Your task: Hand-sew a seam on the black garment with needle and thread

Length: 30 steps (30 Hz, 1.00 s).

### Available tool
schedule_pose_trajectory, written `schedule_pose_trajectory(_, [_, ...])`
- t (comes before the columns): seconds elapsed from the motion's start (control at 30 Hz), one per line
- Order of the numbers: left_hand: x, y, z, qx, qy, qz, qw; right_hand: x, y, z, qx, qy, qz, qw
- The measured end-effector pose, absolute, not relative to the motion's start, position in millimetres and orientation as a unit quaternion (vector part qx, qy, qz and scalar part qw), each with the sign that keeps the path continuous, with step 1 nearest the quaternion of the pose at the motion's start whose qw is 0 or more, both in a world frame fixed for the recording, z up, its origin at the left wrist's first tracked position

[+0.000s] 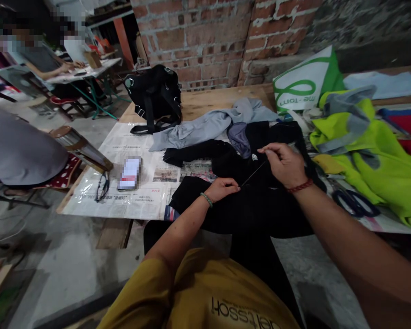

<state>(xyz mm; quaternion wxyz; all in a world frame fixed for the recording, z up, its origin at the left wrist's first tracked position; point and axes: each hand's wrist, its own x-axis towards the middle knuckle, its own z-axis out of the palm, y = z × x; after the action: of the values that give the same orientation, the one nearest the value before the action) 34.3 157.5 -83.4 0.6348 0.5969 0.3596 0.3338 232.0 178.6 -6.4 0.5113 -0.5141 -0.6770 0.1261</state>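
Note:
A black garment (260, 212) is spread along the table's front edge, in front of my body. My left hand (222, 189) is closed with thumb and forefinger pinching at its cloth. From that pinch a thin thread (252, 174) runs straight up to the right. Its upper end is at the fingertips of my right hand (285, 165), closed in a pinch above the garment. Whether a needle is in those fingers is too small to tell. A pair of scissors (358, 203) with dark blue handles lies right of the garment, below my right wrist.
Newspaper under clear plastic (137, 208) covers the table, with a phone (129, 172) and eyeglasses (102, 187) at left. Behind are a black bag (171, 93), grey cloth (198, 125) and a white-green bag (308, 82). A yellow-green garment (373, 157) lies right. Other people sit at left.

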Motion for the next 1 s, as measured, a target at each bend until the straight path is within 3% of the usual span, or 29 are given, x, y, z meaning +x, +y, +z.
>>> schedule_pose_trajectory(0.1, [34, 157, -82, 0.593, 0.365, 0.33, 0.637, 258, 197, 4, -0.507, -0.759, 0.01, 0.409])
schedule_pose_trajectory(0.2, [34, 157, -81, 0.592, 0.367, 0.328, 0.638, 278, 215, 15, -0.513, -0.779, -0.027, 0.359])
schedule_pose_trajectory(0.43, [34, 157, -80, 0.593, 0.36, 0.328, 0.641, 303, 240, 51, -0.565, -0.737, -0.05, 0.368])
schedule_pose_trajectory(0.87, [34, 159, -82, 0.58, 0.36, 0.33, 0.652, 330, 255, 89, -0.628, -0.73, -0.146, 0.227])
schedule_pose_trajectory(1.0, [34, 158, -81, 0.581, 0.362, 0.332, 0.649, 330, 257, 85, -0.639, -0.716, -0.154, 0.237])
